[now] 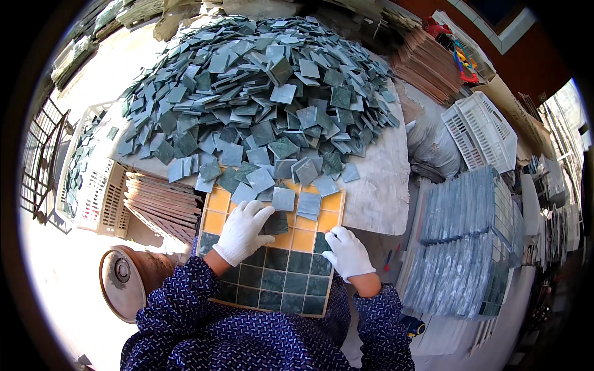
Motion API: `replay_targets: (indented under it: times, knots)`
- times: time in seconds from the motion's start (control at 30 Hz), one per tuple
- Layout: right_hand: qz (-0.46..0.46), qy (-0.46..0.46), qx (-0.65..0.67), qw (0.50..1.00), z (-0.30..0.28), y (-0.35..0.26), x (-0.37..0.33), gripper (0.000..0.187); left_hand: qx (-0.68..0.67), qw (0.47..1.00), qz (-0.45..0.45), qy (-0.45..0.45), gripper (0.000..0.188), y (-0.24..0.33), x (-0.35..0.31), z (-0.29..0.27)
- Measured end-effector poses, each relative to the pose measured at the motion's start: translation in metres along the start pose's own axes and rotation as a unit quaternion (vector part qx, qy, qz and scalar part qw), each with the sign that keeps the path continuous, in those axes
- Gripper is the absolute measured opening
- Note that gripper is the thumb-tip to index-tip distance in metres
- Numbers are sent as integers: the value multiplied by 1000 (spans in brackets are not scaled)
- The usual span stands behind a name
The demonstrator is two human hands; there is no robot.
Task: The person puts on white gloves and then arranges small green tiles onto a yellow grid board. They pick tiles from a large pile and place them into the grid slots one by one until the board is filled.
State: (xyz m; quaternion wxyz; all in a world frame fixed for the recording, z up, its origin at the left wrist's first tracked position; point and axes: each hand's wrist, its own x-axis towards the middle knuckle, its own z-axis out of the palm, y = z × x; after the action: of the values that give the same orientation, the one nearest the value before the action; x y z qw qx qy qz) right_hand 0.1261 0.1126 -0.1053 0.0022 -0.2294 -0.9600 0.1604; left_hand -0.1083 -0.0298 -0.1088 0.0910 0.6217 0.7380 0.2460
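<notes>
A yellow grid board [215, 201] leans against the table edge, its lower rows filled with dark green square stone tiles [273, 281]. My left hand [240, 234], in a white glove, is closed with thumb and forefinger at the edge of a dark green tile [278, 222] over the yellow cells. At the board's right edge my right hand [349, 255], also gloved, has its thumb and fingertips closed on a green tile [322, 243]. Loose grey-green tiles [284, 199] lie across the upper cells.
A big heap of stone tiles [260, 86] covers the table [377, 185]. White plastic crates [102, 204] and a rusty drum [133, 278] stand left. Stacked tile sheets [458, 241] and another white crate [479, 130] are at right.
</notes>
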Motion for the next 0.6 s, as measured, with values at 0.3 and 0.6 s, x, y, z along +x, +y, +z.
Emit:
replay_targets:
  times: [0.3,0.6]
  knots:
    - [22,40,89,995,-15,5,29,48,-89,994,37,-56,58,31,20,40]
    - [16,8,25,1000,-6,-2,81,67,-132,989,-37,-50,57,-29,-16,-7]
